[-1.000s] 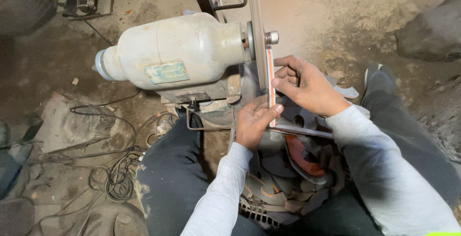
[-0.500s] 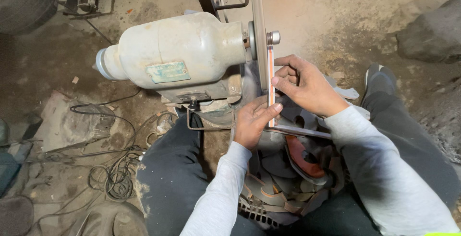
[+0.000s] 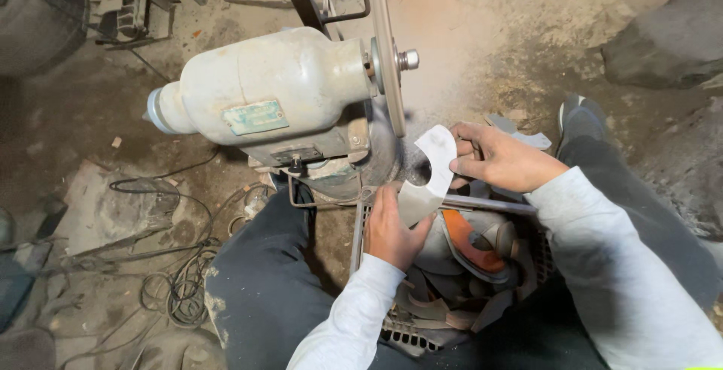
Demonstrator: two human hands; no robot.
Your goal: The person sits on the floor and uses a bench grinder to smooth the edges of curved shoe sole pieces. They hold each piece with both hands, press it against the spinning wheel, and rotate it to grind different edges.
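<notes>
Both my hands hold a flat, curved grey metal blade blank (image 3: 431,175) with a rounded notch in its edge. My left hand (image 3: 393,228) grips its lower end and my right hand (image 3: 498,160) pinches its upper end. The piece faces up, just right of the thin grinding wheel (image 3: 386,53), apart from it. The wheel is mounted on a pale grey bench grinder motor (image 3: 263,91).
A crate (image 3: 452,279) between my knees holds several similar curved pieces, some rust-orange. A metal rod (image 3: 489,204) lies across it. Tangled cables (image 3: 173,279) lie on the dirt floor at left. Large rocks (image 3: 663,38) sit at the right.
The piece stood edge-on against the wheel's face before. Now both hands have drawn it back from the wheel and turned it flat, its broad face up.
</notes>
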